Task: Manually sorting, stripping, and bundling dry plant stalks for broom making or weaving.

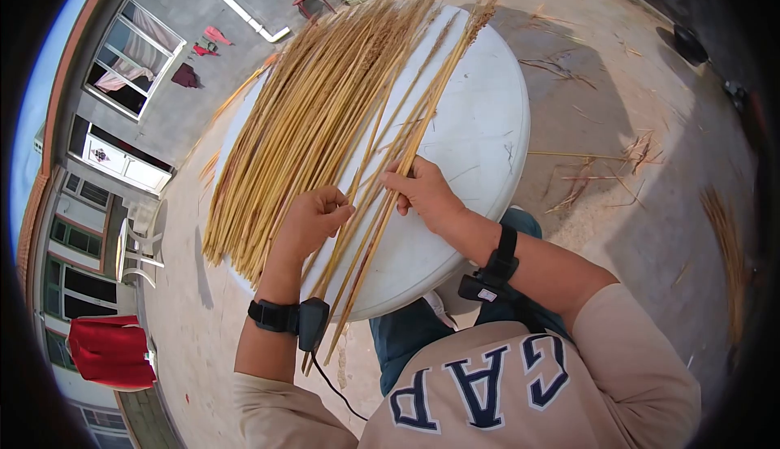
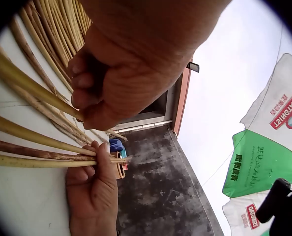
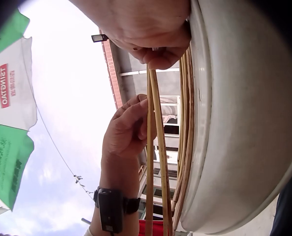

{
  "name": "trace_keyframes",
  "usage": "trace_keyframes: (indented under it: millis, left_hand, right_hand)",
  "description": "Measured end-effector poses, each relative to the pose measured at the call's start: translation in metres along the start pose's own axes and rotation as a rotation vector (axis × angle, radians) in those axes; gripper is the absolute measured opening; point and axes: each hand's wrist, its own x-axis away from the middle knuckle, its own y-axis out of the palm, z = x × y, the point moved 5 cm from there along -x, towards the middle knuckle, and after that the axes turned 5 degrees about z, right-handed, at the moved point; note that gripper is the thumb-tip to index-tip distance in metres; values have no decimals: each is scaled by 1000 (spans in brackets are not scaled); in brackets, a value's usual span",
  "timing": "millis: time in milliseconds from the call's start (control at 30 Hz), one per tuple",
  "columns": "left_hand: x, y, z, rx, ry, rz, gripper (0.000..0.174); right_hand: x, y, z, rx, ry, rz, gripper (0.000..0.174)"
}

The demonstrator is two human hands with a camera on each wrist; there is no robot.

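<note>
A thick layer of dried stalks with brown seed heads (image 1: 301, 124) lies across a white round table (image 1: 487, 99). Over the table's near part, my right hand (image 1: 426, 195) pinches a few long stalks (image 2: 43, 160) between thumb and fingers. Their seed heads point away from me, and their bare ends reach past the table edge. To the left, my left hand (image 1: 313, 217) has its fingers curled, and in the left wrist view its thumb and forefinger pinch one stalk (image 2: 35, 88). A few loose stalks lie between the pile and my right hand.
Stalk scraps (image 1: 642, 152) litter the ground right of the table, with another stalk bundle (image 1: 721, 246) at the far right. A white plastic chair (image 1: 142, 242) stands left. A red garment (image 1: 110, 351) hangs near the building. The wrist views show a green and white umbrella (image 2: 256, 162).
</note>
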Motion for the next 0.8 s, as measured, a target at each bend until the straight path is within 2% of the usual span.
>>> trace_keyframes:
  millis: [67, 100, 200, 233, 267, 333, 367, 400, 467, 500, 567, 600, 667, 800]
  left_hand:
    - [8, 18, 3, -59, 62, -143, 11]
    - [11, 24, 5, -193, 113, -179, 8]
    - [14, 32, 11, -281, 166, -220, 9]
    - [12, 32, 6, -154, 101, -210, 12]
    - [7, 32, -1, -153, 101, -208, 12]
    - [-8, 15, -14, -58, 117, 16, 11]
    - [-8, 5, -8, -206, 121, 100, 13]
    - [-9, 3, -10, -208, 122, 102, 13]
    - [-12, 1, -14, -489, 162, 154, 15]
    - [-15, 3, -24, -488, 164, 152, 15]
    - [-21, 11, -44, -227, 91, 35, 18]
    - [-23, 12, -45, -226, 93, 30, 18]
    - [-24, 15, -52, -100, -54, -76, 17]
    - [-21, 14, -47, -89, -90, -101, 15]
  right_hand:
    - [1, 1, -3, -29, 2, -3, 20]
    - [1, 2, -2, -44, 22, -22, 18]
    - [1, 1, -1, -45, 31, -42, 17]
    - [1, 1, 0, -32, 19, -47, 16]
    - [0, 1, 2, -30, 19, -49, 16]
    - [-3, -1, 5, 30, 6, 40, 17]
    - [-2, 0, 4, 29, 5, 38, 17]
    - [-1, -1, 3, 31, 25, 38, 18]
    - [-1, -1, 4, 33, 44, 40, 18]
    - [-1, 0, 4, 37, 33, 12, 19]
    - [-1, 0, 3, 41, 23, -7, 19]
    - [-1, 0, 3, 38, 17, -15, 19]
    - [-1, 0, 3, 35, 13, -24, 18]
    - [-1, 0, 4, 68, 25, 0, 17]
